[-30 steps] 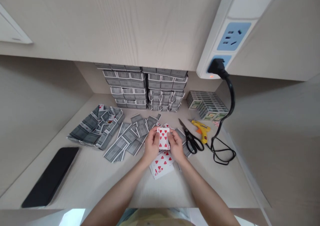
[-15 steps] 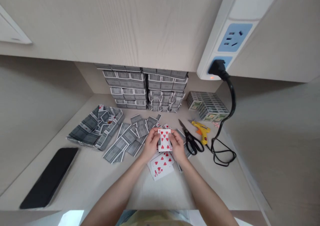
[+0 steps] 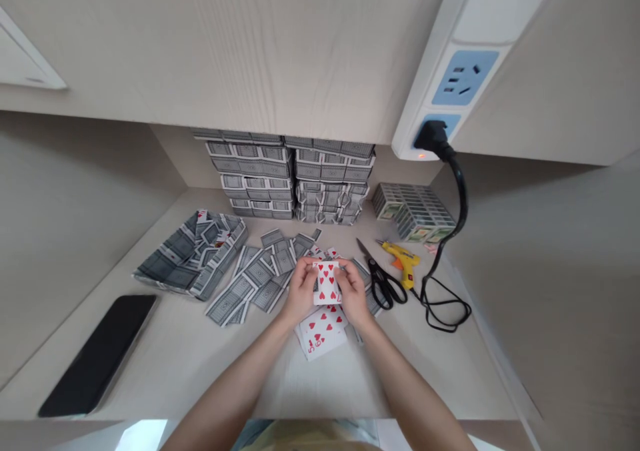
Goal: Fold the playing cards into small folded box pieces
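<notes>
A playing card, the seven of hearts, faces up between my two hands. My left hand grips its left edge, thumb on the face. On the opposite edge my right hand pinches it the same way. Whether more cards lie behind it, I cannot tell. Just below the hands, face-up heart cards overlap on the table. Grey-backed playing cards are spread to the left of my left hand, and a few more show beside my right hand.
Black-handled scissors and a yellow glue gun lie to the right, near a looped black cable. An open tray made of cards and a black phone are at left. Stacked card-covered boxes and wrapped card packs stand behind.
Both hands and the seven of hearts have shifted very slightly to the left and down, with the grip unchanged. The objects on the table stay where they were.
</notes>
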Demonstrator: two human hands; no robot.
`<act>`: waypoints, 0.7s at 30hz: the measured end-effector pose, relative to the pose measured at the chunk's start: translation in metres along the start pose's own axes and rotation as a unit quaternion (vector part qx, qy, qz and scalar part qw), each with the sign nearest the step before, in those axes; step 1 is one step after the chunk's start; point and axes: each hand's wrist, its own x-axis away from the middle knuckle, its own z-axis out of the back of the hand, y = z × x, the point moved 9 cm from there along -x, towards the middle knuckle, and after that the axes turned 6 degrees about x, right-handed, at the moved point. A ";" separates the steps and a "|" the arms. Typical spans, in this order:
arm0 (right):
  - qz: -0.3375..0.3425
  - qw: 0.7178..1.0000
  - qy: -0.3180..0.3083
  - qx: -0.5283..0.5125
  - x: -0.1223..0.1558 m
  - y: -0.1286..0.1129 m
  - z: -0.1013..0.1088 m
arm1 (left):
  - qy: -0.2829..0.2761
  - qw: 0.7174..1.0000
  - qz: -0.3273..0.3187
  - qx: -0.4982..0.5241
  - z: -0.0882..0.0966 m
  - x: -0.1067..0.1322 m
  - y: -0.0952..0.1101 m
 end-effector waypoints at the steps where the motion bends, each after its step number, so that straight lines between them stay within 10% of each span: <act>1: -0.003 1.000 -0.005 -0.001 0.000 0.000 -0.001 | -0.001 1.000 -0.003 -0.001 0.000 0.000 0.001; 21: -0.004 1.000 -0.018 -0.015 0.002 0.003 -0.005 | 0.025 0.999 0.028 0.035 0.003 -0.001 -0.008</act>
